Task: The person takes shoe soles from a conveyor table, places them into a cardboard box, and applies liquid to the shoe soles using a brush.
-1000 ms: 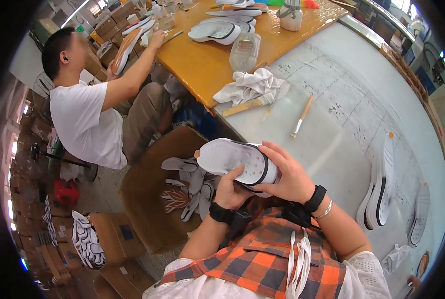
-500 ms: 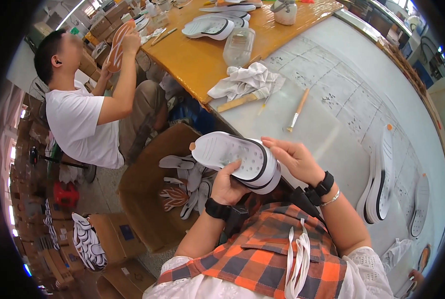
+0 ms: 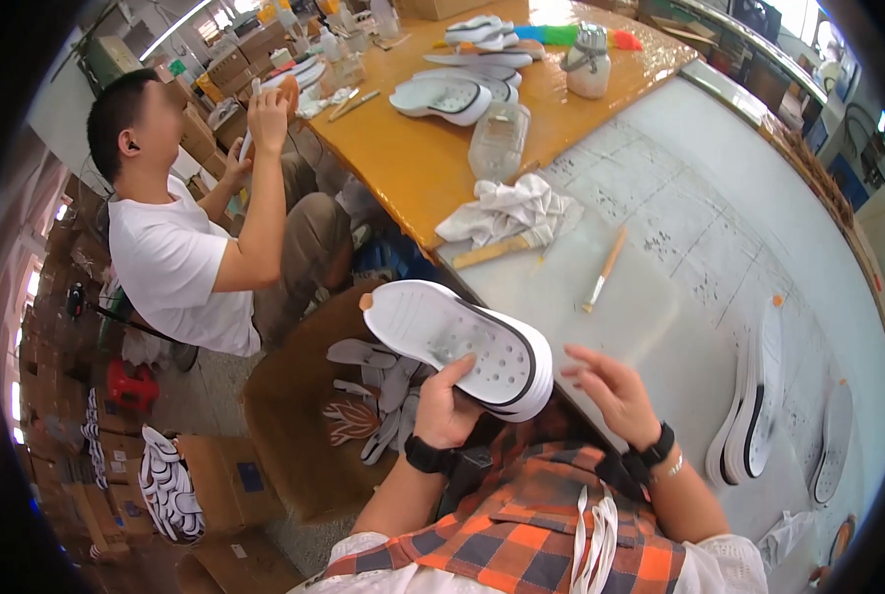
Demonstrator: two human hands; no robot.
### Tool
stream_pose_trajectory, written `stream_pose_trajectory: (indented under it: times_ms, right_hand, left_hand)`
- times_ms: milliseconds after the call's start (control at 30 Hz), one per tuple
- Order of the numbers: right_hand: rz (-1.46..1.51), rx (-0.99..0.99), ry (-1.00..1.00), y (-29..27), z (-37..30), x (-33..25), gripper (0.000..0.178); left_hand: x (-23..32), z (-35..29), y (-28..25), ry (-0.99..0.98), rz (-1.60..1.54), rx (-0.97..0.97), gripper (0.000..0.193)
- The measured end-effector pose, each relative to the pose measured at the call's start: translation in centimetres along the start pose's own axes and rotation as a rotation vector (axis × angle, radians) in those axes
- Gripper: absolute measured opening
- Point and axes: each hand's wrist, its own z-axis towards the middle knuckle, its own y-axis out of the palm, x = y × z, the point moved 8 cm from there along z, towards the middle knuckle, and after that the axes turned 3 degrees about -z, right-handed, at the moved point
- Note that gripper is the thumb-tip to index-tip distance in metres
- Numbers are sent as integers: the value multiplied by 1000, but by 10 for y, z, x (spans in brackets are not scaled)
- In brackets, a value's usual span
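White shoe soles with a black edge stripe and small holes are stacked together in front of me. My left hand grips this stack from the near side, its thumb lying on the top sole. Orange colour shows at the stack's left tip. Just off the right end, my right hand hovers with its fingers apart, holding nothing. To the right on the table lean more stacked soles, and a lone sole lies beyond them.
A brush, a crumpled cloth and a clear plastic container are on the tables ahead. Below left stands a cardboard box with soles inside. A seated co-worker at the left holds up a sole.
My right hand has come away from the stack's right end and moved down and right. My left hand still holds the soles. The co-worker has turned the piece in their hands.
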Motion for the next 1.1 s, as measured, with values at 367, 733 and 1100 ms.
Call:
stream_pose_trajectory:
  times_ms: [367,733,1100]
  right_hand:
    - [307,60,339,-24,-97,26,22]
    - [51,248,54,-87,-134,-51,19]
    - [92,961,55,-293,-276,9,28]
  left_hand:
    - [229,148,93,421,141,-10,38]
    - [55,72,90,276,498,-360,25]
    - [-245,-17,108,-697,587,-761,47]
